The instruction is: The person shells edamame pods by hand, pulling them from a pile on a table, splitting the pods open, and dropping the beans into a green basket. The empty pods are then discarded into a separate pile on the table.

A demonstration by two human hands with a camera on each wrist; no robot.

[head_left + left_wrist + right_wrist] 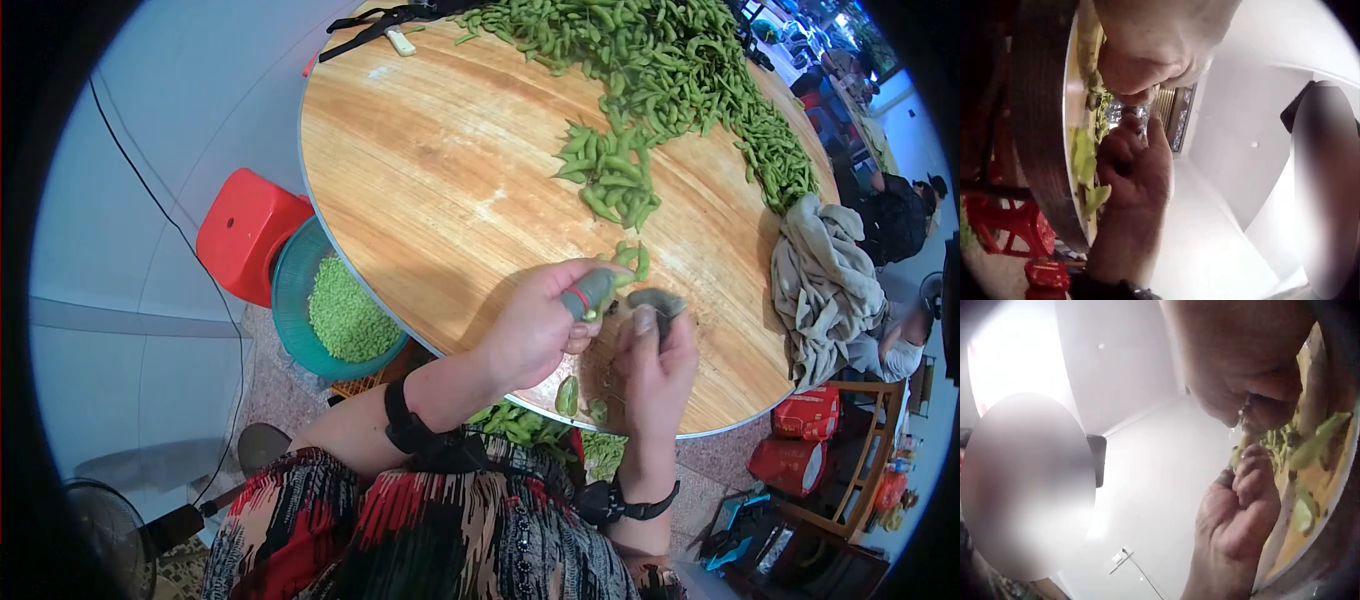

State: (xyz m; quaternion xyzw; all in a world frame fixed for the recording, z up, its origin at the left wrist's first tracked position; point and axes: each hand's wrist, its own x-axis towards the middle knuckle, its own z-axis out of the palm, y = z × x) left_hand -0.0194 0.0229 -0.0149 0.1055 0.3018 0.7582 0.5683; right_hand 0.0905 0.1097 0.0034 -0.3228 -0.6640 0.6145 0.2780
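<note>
My left hand [535, 325] wears a grey cover with a red band and pinches a green pod [1244, 439] over the table's near edge. Just to its right is my right hand [655, 360], fingers bent, a dark grey cover [655, 300] at its tips; blur hides whether it grips anything. In the left wrist view the right hand [1135, 162] faces the left hand [1160, 50]. The right wrist view has the left hand [1238, 512] below the right hand [1247, 356], fingertips close together. A loose pod [567, 396] lies on the table below them.
Green pods [660, 60] are heaped across the round table's [420, 170] far side, with a smaller pile [610, 175] nearer. A cloth [825, 285] lies at the right edge. Left of the table are a teal basket [290, 325] of shelled beans and a red stool [245, 235].
</note>
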